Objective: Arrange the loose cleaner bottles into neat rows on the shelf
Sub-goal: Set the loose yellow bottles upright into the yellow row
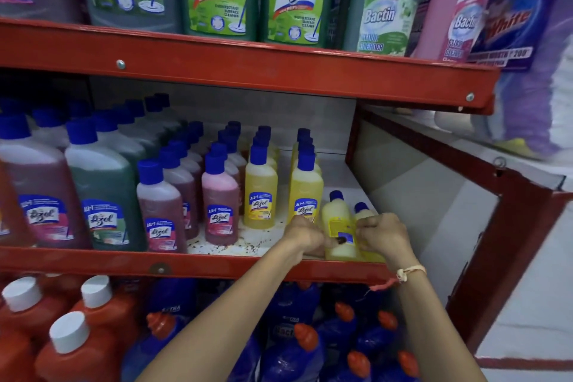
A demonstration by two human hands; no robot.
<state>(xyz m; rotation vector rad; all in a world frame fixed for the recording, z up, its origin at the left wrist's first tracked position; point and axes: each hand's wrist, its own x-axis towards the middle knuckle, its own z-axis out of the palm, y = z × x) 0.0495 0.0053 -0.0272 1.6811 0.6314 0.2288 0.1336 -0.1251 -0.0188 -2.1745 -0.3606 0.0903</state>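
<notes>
On the white floor of the red metal middle shelf [217, 263], two small yellow plastic cleaner bottles with blue caps stand at the right front corner, apart from the upright rows. The nearer yellow bottle [338, 232] shows its back label and sits between both hands. The left hand [305, 237] is curled against its left side, fingers pressed to the bottle low down near the label. The right hand [383, 234] closes on its right side and also covers most of the second yellow bottle [361, 211], of which only the cap and shoulder show. Just left stand two tidy files of yellow bottles [305, 192], then pink ones [220, 208].
</notes>
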